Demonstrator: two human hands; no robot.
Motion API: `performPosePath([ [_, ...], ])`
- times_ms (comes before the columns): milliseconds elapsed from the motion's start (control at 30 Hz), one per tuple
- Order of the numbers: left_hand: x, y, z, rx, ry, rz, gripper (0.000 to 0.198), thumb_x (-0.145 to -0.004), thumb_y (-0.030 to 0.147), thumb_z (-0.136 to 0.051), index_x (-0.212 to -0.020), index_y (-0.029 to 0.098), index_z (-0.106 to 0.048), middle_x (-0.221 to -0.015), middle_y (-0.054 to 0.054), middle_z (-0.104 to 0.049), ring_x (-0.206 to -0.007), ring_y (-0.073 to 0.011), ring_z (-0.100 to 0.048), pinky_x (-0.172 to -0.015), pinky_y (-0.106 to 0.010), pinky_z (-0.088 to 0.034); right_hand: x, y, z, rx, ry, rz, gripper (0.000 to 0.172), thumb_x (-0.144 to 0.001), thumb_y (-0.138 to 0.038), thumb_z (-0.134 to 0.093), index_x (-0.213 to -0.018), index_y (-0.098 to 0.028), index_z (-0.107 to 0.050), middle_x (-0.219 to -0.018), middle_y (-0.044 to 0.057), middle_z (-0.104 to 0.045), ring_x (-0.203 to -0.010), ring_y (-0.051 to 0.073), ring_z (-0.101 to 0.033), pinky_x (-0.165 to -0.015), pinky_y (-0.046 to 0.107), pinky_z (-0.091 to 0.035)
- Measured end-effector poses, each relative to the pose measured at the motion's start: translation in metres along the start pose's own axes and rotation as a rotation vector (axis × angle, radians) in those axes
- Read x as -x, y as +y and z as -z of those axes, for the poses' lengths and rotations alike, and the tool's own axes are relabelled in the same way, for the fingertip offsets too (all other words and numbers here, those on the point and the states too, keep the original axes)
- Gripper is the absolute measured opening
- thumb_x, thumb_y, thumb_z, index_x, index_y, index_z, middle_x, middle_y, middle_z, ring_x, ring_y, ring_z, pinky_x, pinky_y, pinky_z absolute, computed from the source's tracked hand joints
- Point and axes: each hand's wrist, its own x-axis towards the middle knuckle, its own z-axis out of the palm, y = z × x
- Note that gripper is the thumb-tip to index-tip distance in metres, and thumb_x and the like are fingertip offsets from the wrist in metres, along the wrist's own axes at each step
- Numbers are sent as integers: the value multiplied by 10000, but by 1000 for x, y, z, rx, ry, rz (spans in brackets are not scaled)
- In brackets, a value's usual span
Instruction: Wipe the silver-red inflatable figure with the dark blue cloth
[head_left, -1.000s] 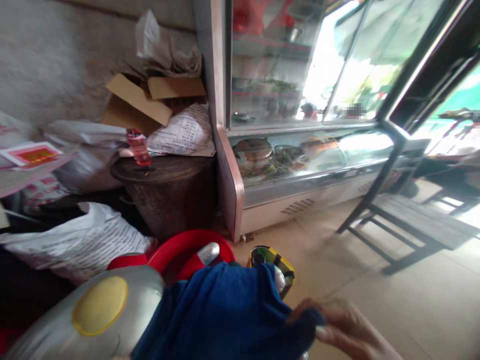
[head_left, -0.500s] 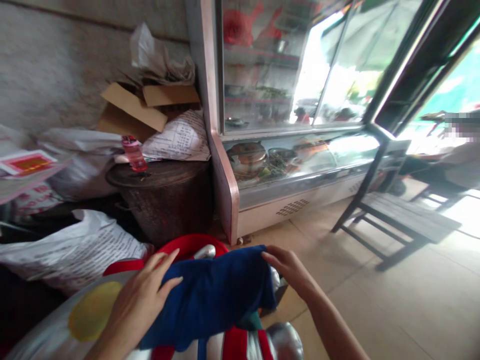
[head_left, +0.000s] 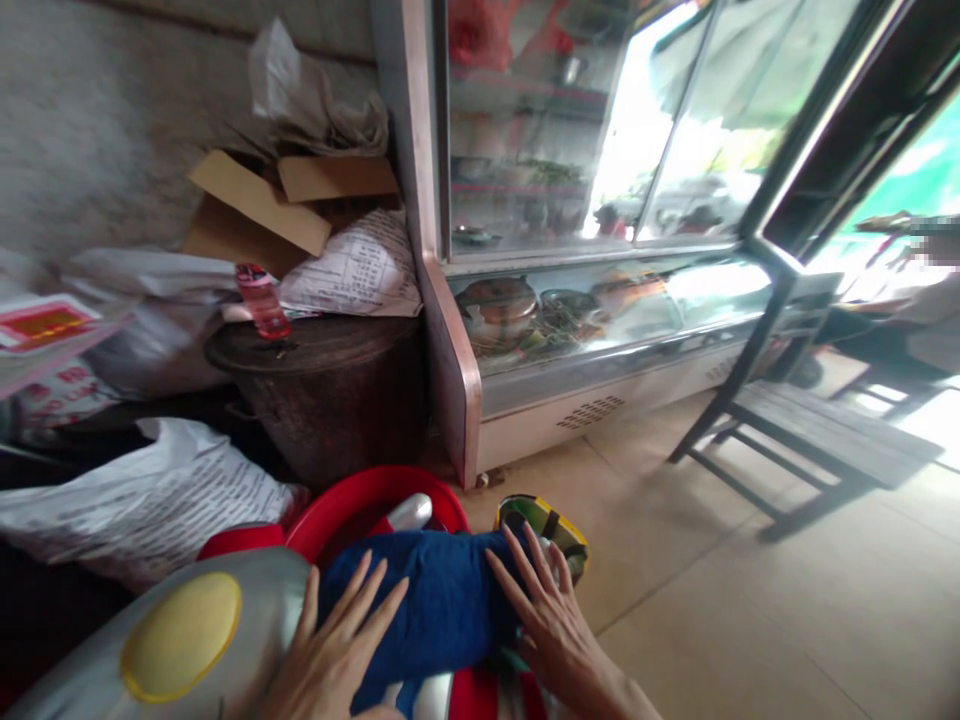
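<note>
Both hands are lying flat with fingers spread, grasping nothing: the left hand [head_left: 334, 650] and right hand [head_left: 544, 615] are pressing the folded blue cloth [head_left: 439, 605] onto the silver toy figure [head_left: 187, 640], near the red tub [head_left: 375, 495]. Folding looks done; only smoothing seems left.

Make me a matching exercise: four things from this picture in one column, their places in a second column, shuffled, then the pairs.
Things:
1. blue cloth
2. pink bottle
3. cardboard box
4. bench

Places:
A. on the dark round drum
B. on the tiled floor, right of the display fridge
C. under both hands
D. against the wall, behind the drum

Pairs: 1-C, 2-A, 3-D, 4-B
</note>
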Motion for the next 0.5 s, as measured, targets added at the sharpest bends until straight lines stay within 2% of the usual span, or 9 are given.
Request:
performPosePath([
  [67,1,1,-2,9,-14,-13,961,-836,409,-779,-1619,309,-231,-1696,-17,-110,-1620,-325,-117,-1261,-677,40,-1,5,-3,18,26,27,1098,-665,83,-520,-1681,-289,-336,-1764,160,-145,-1621,459,-25,-1234,800,-137],
  [133,-1,-1,-8,16,9,-27,868,-889,395,-737,-1615,322,-267,-1696,-20,-161,-1614,-323,-168,-1261,-695,-4,-4,11,8,-47,-14,73,1063,-642,81,-471,-1644,-271,-433,-1749,136,-258,-1628,435,-109,-1244,786,-160],
  [200,-3,-6,-16,20,71,-51,762,-942,376,-682,-1609,332,-318,-1689,-24,-221,-1603,-322,-217,-1260,-709,-57,-10,16,30,-204,-52,128,969,-639,43,-477,-1568,-219,-556,-1692,136,-419,-1616,408,-244,-1273,729,-204],
  [300,-9,-15,-27,52,173,-125,625,-985,350,-622,-1579,353,-429,-1639,-6,-373,-1560,-329,-335,-1247,-719,-118,-24,14,78,-533,21,178,692,-777,-45,-485,-1422,-193,-687,-1432,149,-705,-1405,338,-607,-1205,553,-448],
  [367,-11,-22,-33,82,360,-208,522,-1015,334,-566,-1535,339,-526,-1559,-5,-522,-1484,-324,-477,-1229,-674,-291,-35,5,115,-698,93,188,537,-884,-139,-492,-1367,-218,-713,-1245,116,-787,-1172,285,-736,-1056,449,-560],
  [433,-9,-33,-39,129,609,-296,438,-1047,294,-467,-1447,335,-641,-1445,0,-651,-1359,-278,-617,-1141,-495,-506,-45,-6,152,-807,111,220,430,-930,-225,-529,-1307,-223,-735,-1149,81,-797,-1053,254,-744,-970,391,-571],
  [467,-7,-39,-43,163,722,-315,449,-1053,263,-424,-1419,348,-669,-1410,8,-684,-1316,-246,-652,-1074,-384,-565,-49,-12,168,-863,110,247,382,-943,-271,-551,-1266,-217,-748,-1107,69,-794,-1027,245,-733,-947,368,-566],
  [500,-3,-46,-47,188,769,-350,482,-1038,222,-389,-1365,374,-708,-1367,26,-712,-1261,-223,-687,-1029,-314,-581,-53,-17,182,-921,109,273,340,-951,-321,-572,-1209,-208,-762,-1053,57,-787,-999,236,-721,-919,343,-561],
])
